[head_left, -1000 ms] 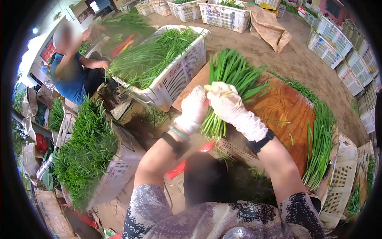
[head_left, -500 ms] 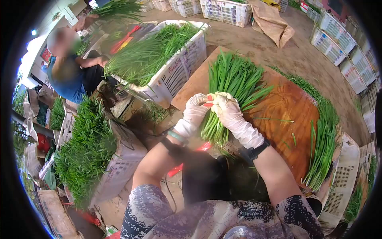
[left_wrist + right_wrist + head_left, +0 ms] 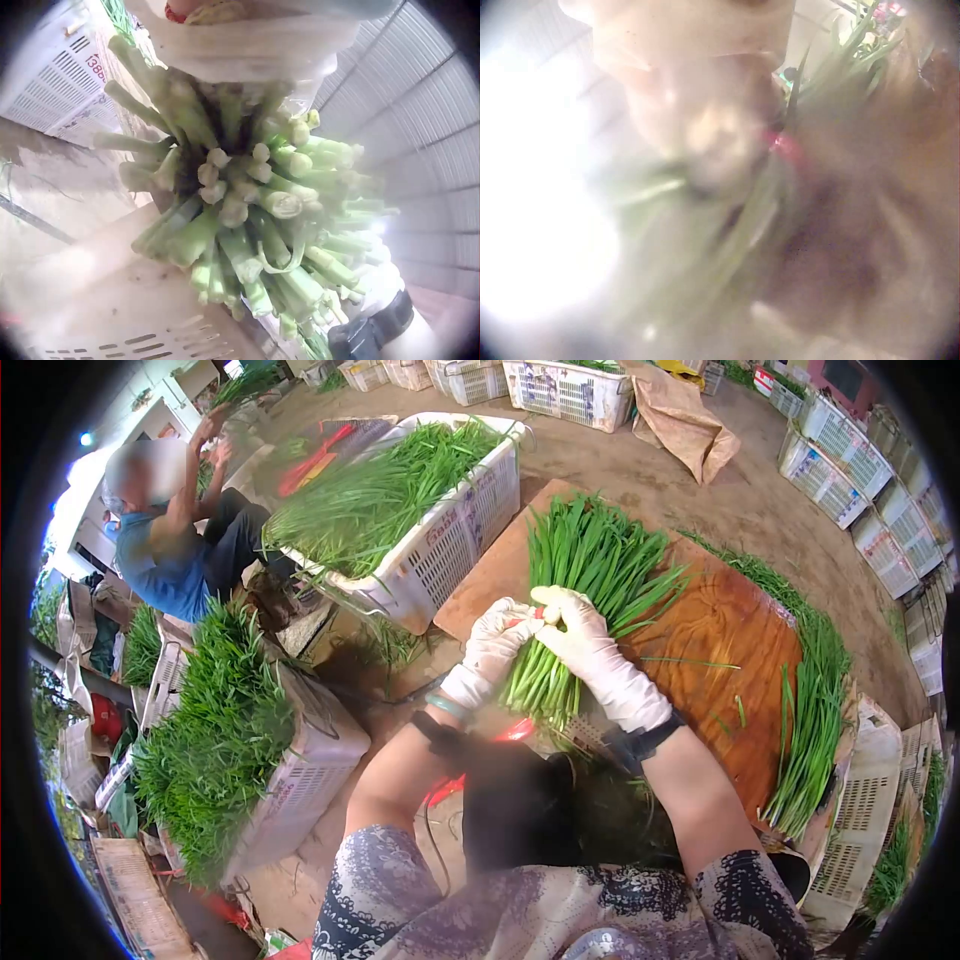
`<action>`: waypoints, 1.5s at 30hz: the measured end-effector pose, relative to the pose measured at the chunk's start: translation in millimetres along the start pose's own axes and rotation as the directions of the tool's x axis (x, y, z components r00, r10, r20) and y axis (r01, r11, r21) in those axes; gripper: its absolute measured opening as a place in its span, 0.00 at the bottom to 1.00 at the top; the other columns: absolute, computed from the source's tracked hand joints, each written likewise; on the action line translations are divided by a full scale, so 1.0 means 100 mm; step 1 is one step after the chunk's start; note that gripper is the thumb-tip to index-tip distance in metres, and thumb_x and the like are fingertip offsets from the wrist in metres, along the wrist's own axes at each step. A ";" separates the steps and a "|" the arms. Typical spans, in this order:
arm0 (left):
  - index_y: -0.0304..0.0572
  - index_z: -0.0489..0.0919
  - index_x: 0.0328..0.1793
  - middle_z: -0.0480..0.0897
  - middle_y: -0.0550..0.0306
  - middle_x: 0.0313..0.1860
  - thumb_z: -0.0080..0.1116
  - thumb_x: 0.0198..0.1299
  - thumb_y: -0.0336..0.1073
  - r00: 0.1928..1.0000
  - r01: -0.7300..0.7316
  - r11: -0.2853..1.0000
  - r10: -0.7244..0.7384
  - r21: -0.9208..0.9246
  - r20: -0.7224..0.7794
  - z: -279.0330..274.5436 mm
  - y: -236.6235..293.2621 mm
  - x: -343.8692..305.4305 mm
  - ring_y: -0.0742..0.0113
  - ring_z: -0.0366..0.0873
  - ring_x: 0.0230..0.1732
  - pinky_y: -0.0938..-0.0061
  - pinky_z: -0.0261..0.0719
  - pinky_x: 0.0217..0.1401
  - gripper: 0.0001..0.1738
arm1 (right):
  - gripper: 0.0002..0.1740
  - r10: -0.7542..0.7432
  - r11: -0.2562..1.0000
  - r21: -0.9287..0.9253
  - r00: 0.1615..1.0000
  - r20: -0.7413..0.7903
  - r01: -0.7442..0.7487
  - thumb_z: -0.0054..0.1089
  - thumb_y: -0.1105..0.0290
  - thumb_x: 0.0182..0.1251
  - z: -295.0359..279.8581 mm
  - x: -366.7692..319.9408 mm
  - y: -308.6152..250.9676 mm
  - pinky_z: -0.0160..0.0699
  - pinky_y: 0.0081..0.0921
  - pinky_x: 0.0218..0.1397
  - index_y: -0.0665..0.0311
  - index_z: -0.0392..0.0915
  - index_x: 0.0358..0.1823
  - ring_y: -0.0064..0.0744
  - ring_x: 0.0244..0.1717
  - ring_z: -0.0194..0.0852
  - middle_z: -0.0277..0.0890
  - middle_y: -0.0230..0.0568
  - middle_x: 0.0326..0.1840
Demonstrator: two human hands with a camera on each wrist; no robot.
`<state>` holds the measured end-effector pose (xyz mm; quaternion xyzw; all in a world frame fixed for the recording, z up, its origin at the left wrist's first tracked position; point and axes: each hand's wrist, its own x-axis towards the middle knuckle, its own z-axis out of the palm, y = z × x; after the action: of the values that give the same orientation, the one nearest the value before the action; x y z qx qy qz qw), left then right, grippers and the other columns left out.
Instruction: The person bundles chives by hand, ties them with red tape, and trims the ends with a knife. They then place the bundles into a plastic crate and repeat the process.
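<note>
A bunch of long green stalks [image 3: 590, 555] lies over the near-left part of a wooden board [image 3: 725, 630], its pale cut ends towards the person's body. Both hands wear whitish gloves. At the bunch's left side the left hand [image 3: 495, 645] pinches a small red strip [image 3: 524, 622]. The right hand [image 3: 585, 640] has its fingers curled at the same strip, on top of the stalks, close to the left fingertips. The left wrist view shows the cut stalk ends [image 3: 255, 202] close up, below the glove. The right wrist view is blurred, with a bit of red [image 3: 784, 148] beside the fingers.
More stalks [image 3: 800, 730] lie along the board's right edge. A white crate [image 3: 450, 550] of greens stands beyond the left hand, another full crate [image 3: 300, 790] at left. Someone in a blue shirt [image 3: 175, 565] sits at upper left. Stacked crates [image 3: 825, 485] line the right.
The two hands have shifted slightly around the red strip at the bunch, which stays in place. The seated person has raised both arms, with greens held up.
</note>
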<state>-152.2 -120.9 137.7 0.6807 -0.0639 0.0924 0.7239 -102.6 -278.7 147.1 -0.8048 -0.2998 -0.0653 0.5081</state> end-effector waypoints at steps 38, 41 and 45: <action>0.40 0.84 0.41 0.84 0.64 0.36 0.64 0.57 0.35 0.529 0.383 0.909 -0.361 0.163 0.768 -0.40 -0.33 1.19 0.74 0.76 0.37 0.71 0.74 0.45 0.09 | 0.12 -0.239 0.783 -0.212 0.597 0.766 0.585 0.50 0.64 0.65 -0.16 0.62 -0.44 0.77 0.36 0.40 0.62 0.76 0.28 0.44 0.34 0.78 0.78 0.43 0.28; 0.45 0.76 0.62 0.82 0.63 0.48 0.63 0.59 0.37 0.691 0.451 0.888 -0.288 -0.085 0.663 -0.45 -0.12 0.93 0.73 0.75 0.46 0.71 0.74 0.51 0.23 | 0.08 -0.477 0.625 -0.129 0.508 0.718 0.770 0.50 0.67 0.62 -0.12 0.63 -0.32 0.78 0.37 0.39 0.60 0.75 0.28 0.43 0.33 0.78 0.77 0.42 0.27; 0.43 0.56 0.78 0.67 0.56 0.71 0.65 0.60 0.39 0.723 0.598 0.776 -0.413 -0.202 0.553 -0.63 0.24 0.53 0.67 0.66 0.68 0.69 0.65 0.68 0.42 | 0.03 -0.399 0.436 -0.319 0.498 0.770 0.842 0.52 0.70 0.57 -0.20 0.56 -0.44 0.79 0.36 0.32 0.60 0.71 0.30 0.41 0.27 0.78 0.72 0.38 0.21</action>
<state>-108.2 -54.1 168.3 0.5243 -0.0651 -0.2974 0.7953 -77.4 -258.7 213.9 -0.7182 -0.6873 -0.1090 -0.0052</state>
